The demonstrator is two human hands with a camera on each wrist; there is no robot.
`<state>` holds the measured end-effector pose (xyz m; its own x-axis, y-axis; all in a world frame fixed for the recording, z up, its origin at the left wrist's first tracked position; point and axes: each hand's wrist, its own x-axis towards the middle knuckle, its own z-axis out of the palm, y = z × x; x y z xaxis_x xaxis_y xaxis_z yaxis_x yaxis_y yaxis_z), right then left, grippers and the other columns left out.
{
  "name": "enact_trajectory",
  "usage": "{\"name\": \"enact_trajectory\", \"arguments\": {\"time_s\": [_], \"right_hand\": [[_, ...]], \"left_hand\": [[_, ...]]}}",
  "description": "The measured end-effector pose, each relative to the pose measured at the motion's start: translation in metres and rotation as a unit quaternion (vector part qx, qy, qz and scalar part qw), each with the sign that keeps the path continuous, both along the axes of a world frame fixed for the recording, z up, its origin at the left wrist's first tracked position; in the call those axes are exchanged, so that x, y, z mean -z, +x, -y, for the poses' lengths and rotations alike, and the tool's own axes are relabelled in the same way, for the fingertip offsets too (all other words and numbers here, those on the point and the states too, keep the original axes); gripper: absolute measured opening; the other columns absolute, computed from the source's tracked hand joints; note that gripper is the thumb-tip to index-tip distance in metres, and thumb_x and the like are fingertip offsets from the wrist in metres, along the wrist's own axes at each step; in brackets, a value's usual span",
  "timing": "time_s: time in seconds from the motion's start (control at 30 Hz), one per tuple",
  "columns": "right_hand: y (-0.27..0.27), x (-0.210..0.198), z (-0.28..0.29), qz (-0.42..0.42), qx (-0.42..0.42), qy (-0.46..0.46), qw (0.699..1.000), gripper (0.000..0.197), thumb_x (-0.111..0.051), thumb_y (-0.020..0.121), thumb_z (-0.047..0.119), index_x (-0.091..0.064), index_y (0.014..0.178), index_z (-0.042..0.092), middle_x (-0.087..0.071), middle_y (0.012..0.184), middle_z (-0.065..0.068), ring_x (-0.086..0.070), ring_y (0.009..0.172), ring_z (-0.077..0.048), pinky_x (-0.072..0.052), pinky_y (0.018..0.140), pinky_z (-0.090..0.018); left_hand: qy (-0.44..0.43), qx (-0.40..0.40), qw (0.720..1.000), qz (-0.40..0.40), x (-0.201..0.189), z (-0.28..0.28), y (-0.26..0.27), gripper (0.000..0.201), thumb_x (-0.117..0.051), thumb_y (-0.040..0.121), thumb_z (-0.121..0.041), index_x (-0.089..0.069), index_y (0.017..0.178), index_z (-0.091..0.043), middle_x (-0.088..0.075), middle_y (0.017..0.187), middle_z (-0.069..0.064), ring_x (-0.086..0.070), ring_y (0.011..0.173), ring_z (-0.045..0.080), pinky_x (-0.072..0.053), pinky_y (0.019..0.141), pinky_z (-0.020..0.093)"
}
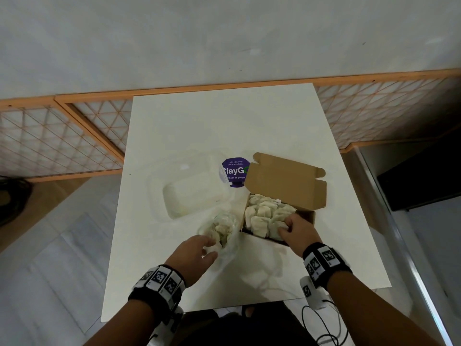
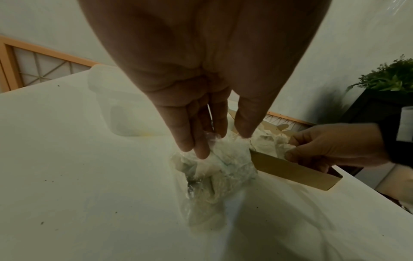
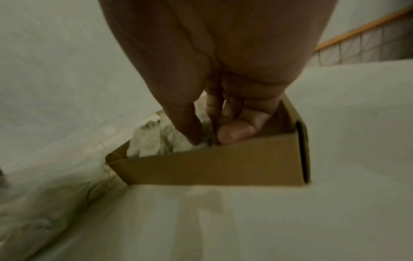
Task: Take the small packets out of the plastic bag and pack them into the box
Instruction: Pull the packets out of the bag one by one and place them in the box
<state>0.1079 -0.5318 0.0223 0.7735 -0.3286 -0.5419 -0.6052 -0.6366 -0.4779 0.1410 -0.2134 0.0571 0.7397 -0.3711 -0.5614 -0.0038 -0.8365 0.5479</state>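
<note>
A brown cardboard box (image 1: pixel 307 216) stands open on the white table (image 1: pixel 224 126), lid (image 1: pixel 287 181) tipped back, filled with several pale small packets (image 1: pixel 264 211). My right hand (image 1: pixel 287 227) reaches into its near corner, thumb and curled fingers (image 3: pixel 234 131) pinching a packet just behind the front wall (image 3: pixel 212 166). To the left of the box lies a crumpled clear plastic bag (image 1: pixel 224 228) with more packets inside. My left hand (image 1: pixel 212 248) pinches the bag's film (image 2: pixel 223 167) between thumb and fingers (image 2: pixel 196 141) near its mouth.
A clear plastic tub (image 1: pixel 192 193) sits behind the bag, with a purple round sticker (image 1: pixel 234 171) beside it. An orange lattice screen (image 1: pixel 62 136) runs behind the table. A black cabinet (image 1: pixel 419 178) and a green plant (image 2: pixel 388 77) are off to the right.
</note>
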Motion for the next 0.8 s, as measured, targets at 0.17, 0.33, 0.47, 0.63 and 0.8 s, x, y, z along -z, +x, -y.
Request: {"name": "enact_trajectory", "arguments": {"time_s": [0.17,0.33,0.47,0.63,0.8], "right_hand": [[-0.003,-0.035,-0.014,0.07,-0.044,-0.078,0.993,0.018,-0.066,0.094,0.035,-0.056,0.103,0.023,-0.054,0.107,0.006,-0.059,0.091,-0.019,-0.053,0.078,-0.038],[0.012,-0.052,-0.072,0.118,-0.189,0.025,0.975,0.01,-0.059,0.101,0.033,-0.067,0.106,0.029,-0.059,0.102,0.01,-0.059,0.087,-0.007,-0.051,0.082,-0.028],[0.031,-0.04,-0.121,0.086,-0.267,0.01,0.96,0.021,-0.053,0.103,0.035,-0.069,0.099,0.023,-0.063,0.1,0.003,-0.061,0.092,-0.017,-0.053,0.085,-0.035],[0.053,-0.01,-0.156,-0.003,-0.265,-0.096,0.96,0.037,-0.057,0.097,0.046,-0.071,0.095,0.012,-0.066,0.102,-0.009,-0.067,0.09,-0.03,-0.049,0.073,-0.034],[0.051,0.006,-0.166,-0.018,-0.249,-0.09,0.964,0.023,-0.056,0.098,0.028,-0.073,0.094,0.014,-0.069,0.106,-0.009,-0.07,0.094,-0.032,-0.056,0.075,-0.036]], "left_hand": [[0.004,-0.004,1.0,0.008,0.0,0.0,-0.002,0.038,-0.063,0.1,-0.038,-0.061,0.135,-0.024,-0.06,0.133,-0.008,-0.063,0.11,0.007,-0.046,0.095,0.019],[0.022,0.021,0.999,0.018,0.003,0.0,-0.003,0.041,-0.062,0.1,-0.041,-0.063,0.136,-0.021,-0.059,0.133,-0.006,-0.062,0.113,0.01,-0.045,0.098,0.02],[0.029,0.038,0.999,0.023,0.002,-0.001,-0.003,0.043,-0.061,0.101,-0.04,-0.062,0.138,-0.018,-0.058,0.137,-0.003,-0.063,0.116,0.013,-0.043,0.099,0.02],[0.037,0.07,0.997,0.015,0.002,0.0,-0.008,0.047,-0.059,0.101,-0.038,-0.058,0.144,-0.016,-0.053,0.146,0.0,-0.059,0.125,0.018,-0.043,0.107,0.025],[0.033,0.083,0.996,0.003,0.004,-0.001,-0.013,0.048,-0.06,0.101,-0.035,-0.058,0.143,-0.013,-0.053,0.145,0.004,-0.059,0.125,0.021,-0.044,0.107,0.027]]}}
